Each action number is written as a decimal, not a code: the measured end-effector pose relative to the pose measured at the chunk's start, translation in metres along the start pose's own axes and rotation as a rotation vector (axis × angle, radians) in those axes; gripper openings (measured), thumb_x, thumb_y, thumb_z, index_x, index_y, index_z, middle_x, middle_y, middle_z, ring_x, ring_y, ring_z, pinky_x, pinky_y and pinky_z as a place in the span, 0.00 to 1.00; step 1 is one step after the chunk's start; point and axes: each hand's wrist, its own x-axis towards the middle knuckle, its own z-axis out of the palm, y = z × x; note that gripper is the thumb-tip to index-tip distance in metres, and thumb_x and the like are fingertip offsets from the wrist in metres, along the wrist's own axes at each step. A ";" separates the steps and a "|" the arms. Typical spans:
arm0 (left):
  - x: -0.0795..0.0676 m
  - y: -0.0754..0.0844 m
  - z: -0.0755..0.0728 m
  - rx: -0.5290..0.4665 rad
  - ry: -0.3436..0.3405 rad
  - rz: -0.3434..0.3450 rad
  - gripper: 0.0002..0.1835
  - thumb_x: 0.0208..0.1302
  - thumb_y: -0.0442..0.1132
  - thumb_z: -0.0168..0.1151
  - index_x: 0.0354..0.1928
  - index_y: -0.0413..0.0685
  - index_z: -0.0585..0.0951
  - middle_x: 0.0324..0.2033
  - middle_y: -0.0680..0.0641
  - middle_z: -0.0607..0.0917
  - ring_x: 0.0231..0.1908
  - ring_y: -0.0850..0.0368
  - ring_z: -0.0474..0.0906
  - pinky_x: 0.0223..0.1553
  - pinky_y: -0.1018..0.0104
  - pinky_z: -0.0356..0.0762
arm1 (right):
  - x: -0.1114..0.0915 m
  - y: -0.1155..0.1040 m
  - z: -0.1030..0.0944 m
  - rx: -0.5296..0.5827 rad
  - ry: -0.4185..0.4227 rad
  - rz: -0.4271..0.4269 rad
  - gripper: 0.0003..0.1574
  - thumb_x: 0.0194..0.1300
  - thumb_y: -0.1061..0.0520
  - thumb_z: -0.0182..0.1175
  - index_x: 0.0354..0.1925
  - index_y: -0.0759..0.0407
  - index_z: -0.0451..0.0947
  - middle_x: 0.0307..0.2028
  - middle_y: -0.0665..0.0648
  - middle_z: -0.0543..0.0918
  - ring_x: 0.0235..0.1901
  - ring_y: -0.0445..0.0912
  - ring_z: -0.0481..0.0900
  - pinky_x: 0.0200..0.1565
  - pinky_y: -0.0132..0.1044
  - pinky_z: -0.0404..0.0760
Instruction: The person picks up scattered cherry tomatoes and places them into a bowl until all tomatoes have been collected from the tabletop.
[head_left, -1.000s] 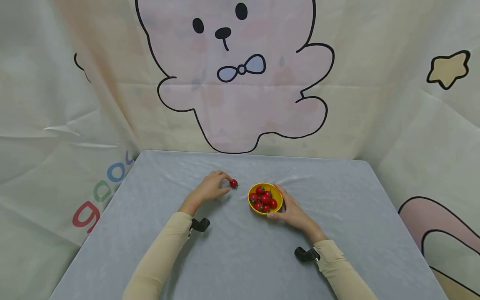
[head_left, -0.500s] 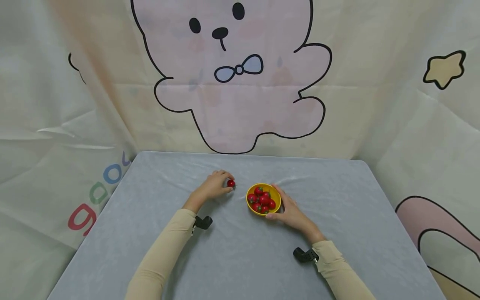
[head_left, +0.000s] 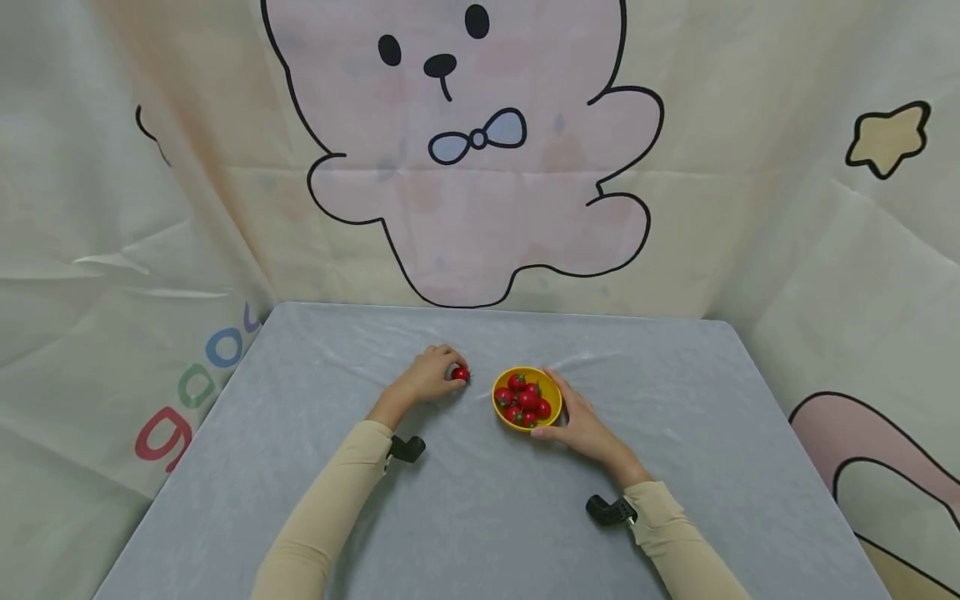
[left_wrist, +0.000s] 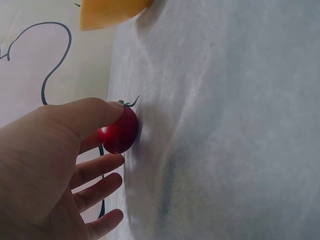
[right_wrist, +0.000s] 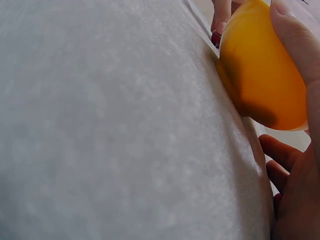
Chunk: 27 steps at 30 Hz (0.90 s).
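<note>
My left hand (head_left: 427, 375) pinches a cherry tomato (left_wrist: 121, 131) between thumb and index finger, close over the cloth. The fruit is glossy red with a thin green stem, and the other three fingers are spread below it in the left wrist view. To the right of this hand a small yellow bowl (right_wrist: 265, 65) sits on the table, holding several red tomatoes (head_left: 528, 400) with green tops. Around the bowl's right side my right hand (head_left: 588, 429) holds it, thumb near the front rim and fingers at the back. The bowl hides part of the left hand in the right wrist view.
A grey-blue cloth (head_left: 480, 517) covers the table. Behind it hangs a cream backdrop (head_left: 697, 208) with a pink cartoon bear, and light fabric walls stand at both sides. Each wrist wears a black camera mount (head_left: 407, 448).
My left thumb and index finger have come together on the single tomato, and it has shifted slightly toward me. The right hand stays at the bowl. The head view has turned slightly.
</note>
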 end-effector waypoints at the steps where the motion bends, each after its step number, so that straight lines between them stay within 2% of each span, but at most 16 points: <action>1: 0.000 0.000 0.000 -0.002 0.003 0.002 0.15 0.67 0.48 0.64 0.52 0.54 0.82 0.60 0.46 0.78 0.60 0.46 0.70 0.60 0.45 0.70 | 0.000 -0.001 0.000 0.003 0.001 0.003 0.70 0.49 0.36 0.74 0.78 0.36 0.42 0.78 0.58 0.54 0.74 0.64 0.55 0.68 0.72 0.50; 12: -0.003 0.001 -0.002 -0.004 0.028 0.022 0.13 0.66 0.47 0.65 0.49 0.54 0.83 0.58 0.45 0.79 0.58 0.45 0.71 0.58 0.45 0.71 | 0.001 -0.002 -0.001 0.011 -0.001 0.002 0.69 0.51 0.36 0.74 0.78 0.35 0.41 0.78 0.57 0.53 0.75 0.63 0.53 0.69 0.72 0.45; 18: -0.004 0.000 -0.002 -0.003 0.020 0.014 0.12 0.65 0.48 0.66 0.48 0.55 0.83 0.58 0.46 0.79 0.57 0.46 0.71 0.58 0.46 0.70 | 0.000 -0.003 -0.002 0.010 -0.004 0.017 0.69 0.50 0.35 0.74 0.78 0.33 0.41 0.78 0.56 0.53 0.74 0.62 0.53 0.69 0.72 0.47; 27: -0.008 0.001 0.001 0.019 -0.004 -0.001 0.15 0.65 0.48 0.66 0.51 0.55 0.82 0.59 0.46 0.77 0.58 0.47 0.69 0.59 0.46 0.69 | 0.000 -0.002 0.000 0.006 -0.001 0.004 0.70 0.50 0.36 0.74 0.78 0.37 0.41 0.78 0.57 0.53 0.75 0.63 0.53 0.69 0.72 0.46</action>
